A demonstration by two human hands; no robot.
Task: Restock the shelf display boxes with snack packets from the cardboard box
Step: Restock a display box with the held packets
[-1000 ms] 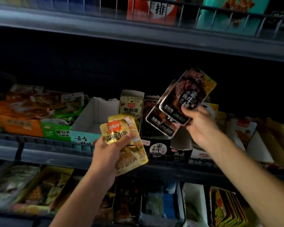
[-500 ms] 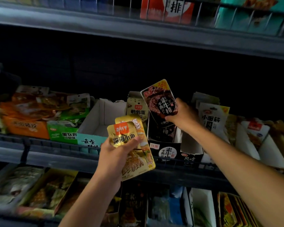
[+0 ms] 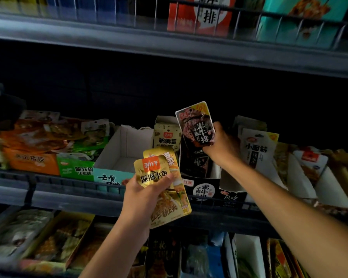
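On the middle shelf [image 3: 48,189], at nine o'clock of the view, an orange display box [image 3: 31,161] and a green display box [image 3: 76,170] sit side by side, heaped with packets. Just right of them a white display box [image 3: 127,145] stands open. The left hand [image 3: 143,197] is raised in front of the shelf edge, thumb curled over a fan of gold packets [image 3: 159,187], which it grips upright. Since a second ago it has barely shifted. At one o'clock from it, the right hand [image 3: 221,145] reaches forward with the arm outstretched, pinching a dark packet [image 3: 197,125] by its lower edge; earlier it held that packet tilted and further right, with what may have been a second one behind. The packet now stands upright above the black display box [image 3: 201,189].
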